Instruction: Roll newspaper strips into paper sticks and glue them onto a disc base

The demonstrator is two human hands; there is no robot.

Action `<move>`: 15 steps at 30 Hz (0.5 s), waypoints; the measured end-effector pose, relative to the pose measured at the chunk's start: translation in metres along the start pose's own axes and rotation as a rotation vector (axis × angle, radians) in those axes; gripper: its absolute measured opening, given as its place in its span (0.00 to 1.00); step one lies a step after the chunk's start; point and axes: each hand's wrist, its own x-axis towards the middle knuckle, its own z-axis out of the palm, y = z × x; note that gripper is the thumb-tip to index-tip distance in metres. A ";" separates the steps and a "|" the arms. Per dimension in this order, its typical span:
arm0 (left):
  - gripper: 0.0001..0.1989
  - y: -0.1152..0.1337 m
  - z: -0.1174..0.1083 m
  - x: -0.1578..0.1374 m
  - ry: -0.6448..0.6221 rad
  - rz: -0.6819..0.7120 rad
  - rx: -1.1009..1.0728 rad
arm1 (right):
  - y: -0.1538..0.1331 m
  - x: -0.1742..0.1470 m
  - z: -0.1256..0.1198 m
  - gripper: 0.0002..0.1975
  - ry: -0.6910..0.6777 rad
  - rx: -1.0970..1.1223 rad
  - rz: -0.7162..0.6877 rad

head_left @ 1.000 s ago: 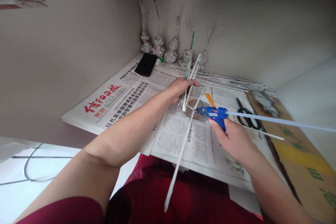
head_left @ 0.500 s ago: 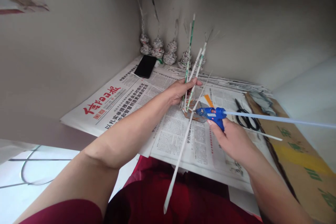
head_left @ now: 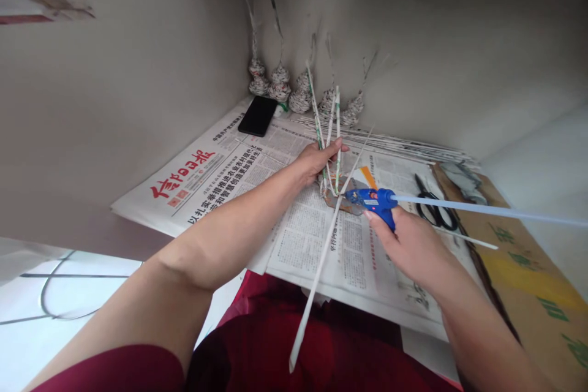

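Observation:
My left hand (head_left: 319, 159) is closed around several rolled paper sticks (head_left: 338, 135), which stand up and fan apart above the fingers. Wrapped round the handle of a blue glue gun (head_left: 381, 202), my right hand (head_left: 408, 242) points its nozzle left at the sticks' lower ends. A long white glue stick (head_left: 463, 203) juts out of the gun's back. Another paper stick (head_left: 316, 275) slants across the nozzle area and over the table edge toward me. Beneath the nozzle lies a stained greyish-brown piece (head_left: 353, 193), partly hidden; its kind I cannot tell.
Newspaper (head_left: 220, 180) covers the table. Several woven paper gourd shapes (head_left: 301, 95) line the back wall, near a black phone (head_left: 257, 115). Loose paper sticks (head_left: 413, 150) lie behind my hands. Black-handled scissors (head_left: 436, 211) and a cardboard sheet (head_left: 514, 245) are on the right.
The upright sticks in my left hand have tilted left and their tops stand lower. The glue gun stays almost in place at their lower ends. The whole view has shifted slightly.

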 end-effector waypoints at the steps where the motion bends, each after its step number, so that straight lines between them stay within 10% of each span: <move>1: 0.17 0.000 0.000 0.000 0.003 -0.004 -0.001 | 0.000 0.000 -0.001 0.22 -0.001 -0.004 0.001; 15: 0.10 0.000 0.001 0.002 0.045 -0.001 0.018 | 0.015 0.014 -0.010 0.22 -0.029 0.121 -0.027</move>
